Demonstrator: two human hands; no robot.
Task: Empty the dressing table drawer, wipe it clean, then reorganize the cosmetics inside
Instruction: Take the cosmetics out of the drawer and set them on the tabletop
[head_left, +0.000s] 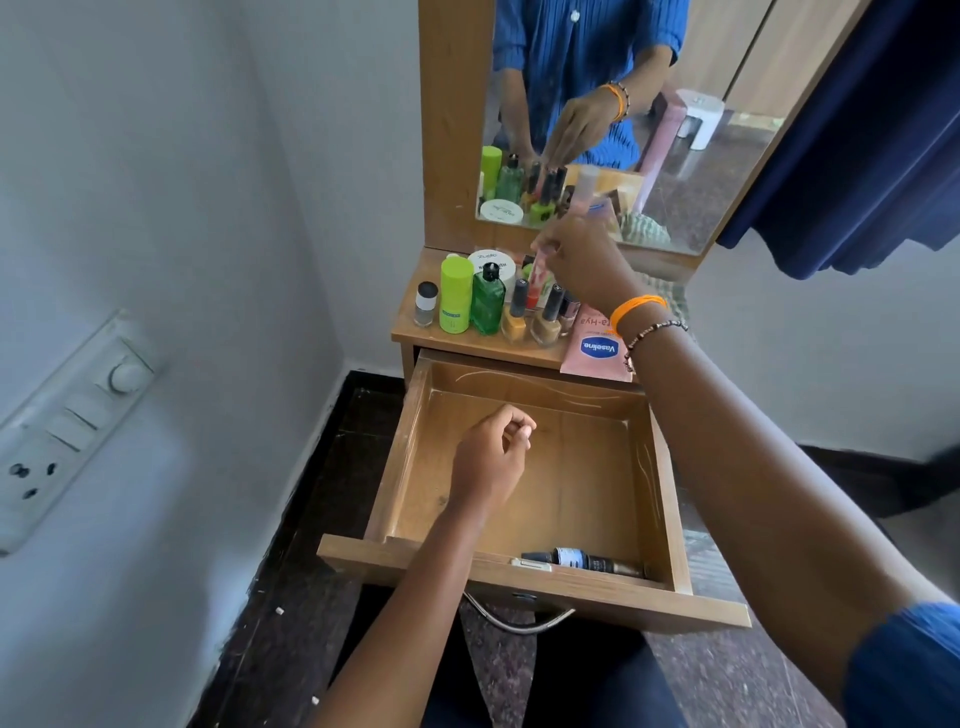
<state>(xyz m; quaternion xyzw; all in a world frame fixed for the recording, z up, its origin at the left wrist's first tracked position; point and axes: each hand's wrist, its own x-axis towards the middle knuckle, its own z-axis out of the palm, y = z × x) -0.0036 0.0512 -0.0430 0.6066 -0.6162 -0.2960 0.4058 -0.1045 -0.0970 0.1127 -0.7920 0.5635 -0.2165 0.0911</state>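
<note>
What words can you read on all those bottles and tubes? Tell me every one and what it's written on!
"Vaseline": on the pink tube lying on the tabletop, printed upside down from here.
"ta-Hya": partial word on the same tube, the rest hidden by the wrist.
"ZUDIO": on the white round jar, only just readable; the line under it is partly hidden.
Too small or blurred: labels on the lime green bottle and the dark bottle in the drawer.

We see the wooden drawer (597, 470) pulled fully open, holding only two small dark bottles (584, 561) lying at its front, while cosmetics (491, 306) stand crowded on the tabletop (467, 340).
</note>
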